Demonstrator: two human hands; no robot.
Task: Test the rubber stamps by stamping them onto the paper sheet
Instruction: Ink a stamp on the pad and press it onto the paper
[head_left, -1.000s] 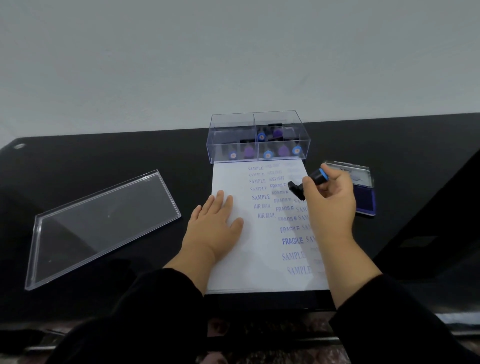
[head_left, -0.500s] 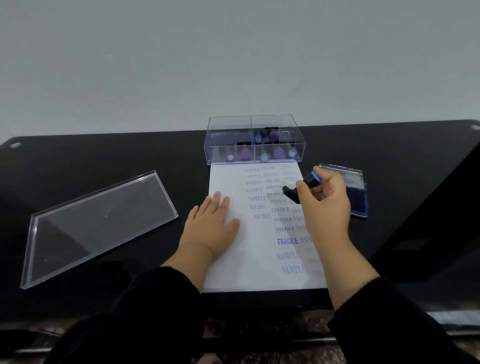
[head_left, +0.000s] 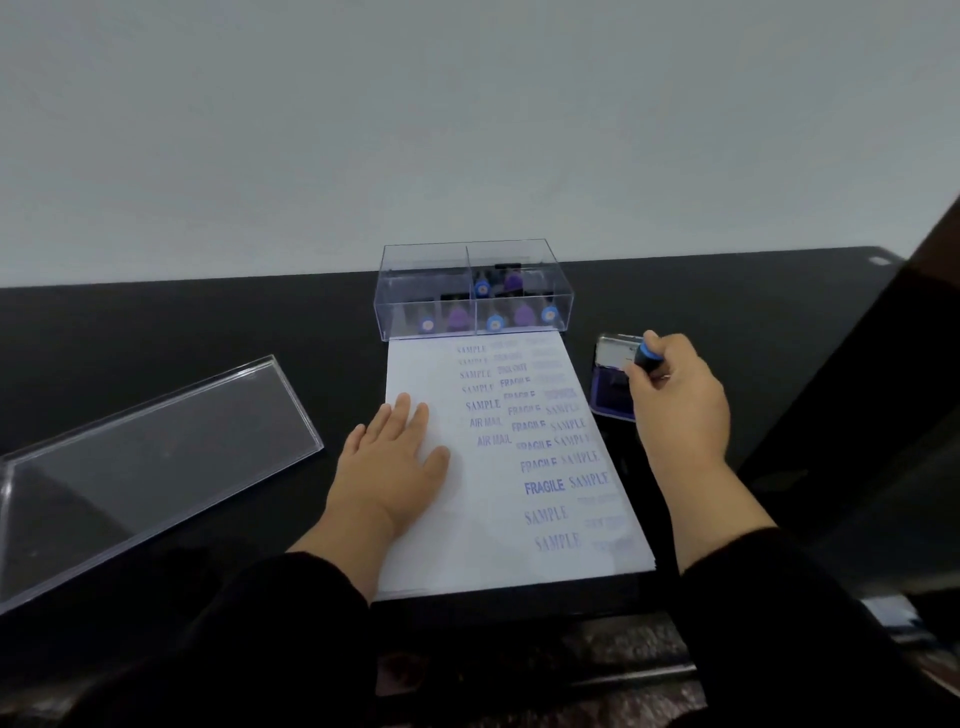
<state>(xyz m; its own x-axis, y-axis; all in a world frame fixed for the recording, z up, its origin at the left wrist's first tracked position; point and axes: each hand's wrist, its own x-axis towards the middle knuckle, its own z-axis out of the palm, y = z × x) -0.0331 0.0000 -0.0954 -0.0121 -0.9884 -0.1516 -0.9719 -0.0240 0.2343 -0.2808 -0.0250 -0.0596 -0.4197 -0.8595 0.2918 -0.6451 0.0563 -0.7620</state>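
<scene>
- Your right hand (head_left: 678, 400) grips the black rubber stamp with a blue top (head_left: 645, 358), holding it over the purple ink pad in its open case (head_left: 611, 387) right of the sheet; your fingers hide the stamp's face.
- Your left hand (head_left: 392, 457) lies flat, fingers straight, on the white paper sheet (head_left: 452, 551) on the black counter (head_left: 156, 322).
- The sheet's far-right prints are too faint to read.
- More stamps blur inside the clear plastic box (head_left: 470, 288); its clear lid (head_left: 150, 462), far left, is cut off by the frame.
</scene>
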